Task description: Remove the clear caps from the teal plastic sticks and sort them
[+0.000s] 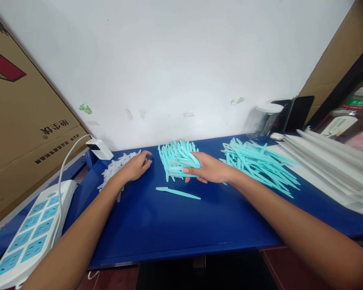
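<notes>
My right hand (210, 168) rests on the right side of a middle pile of turquoise plastic sticks (175, 159), its fingers curled on several of them. My left hand (137, 165) lies at the edge of a heap of small clear plastic pieces (116, 169), fingertips bent down onto the blue table (169, 225); whether it pinches a piece I cannot tell. A single turquoise stick (178, 193) lies loose on the table in front of the middle pile. A larger, scattered pile of turquoise sticks (260, 165) spreads to the right of my right wrist.
A white power strip (30, 237) with a cable lies at the left, and a white adapter (99, 149) sits at the back left. Cardboard (21, 121) leans on the left. White sleeves (329, 169) are stacked at right, behind them a clear jar (263, 121) and bottles (351, 117).
</notes>
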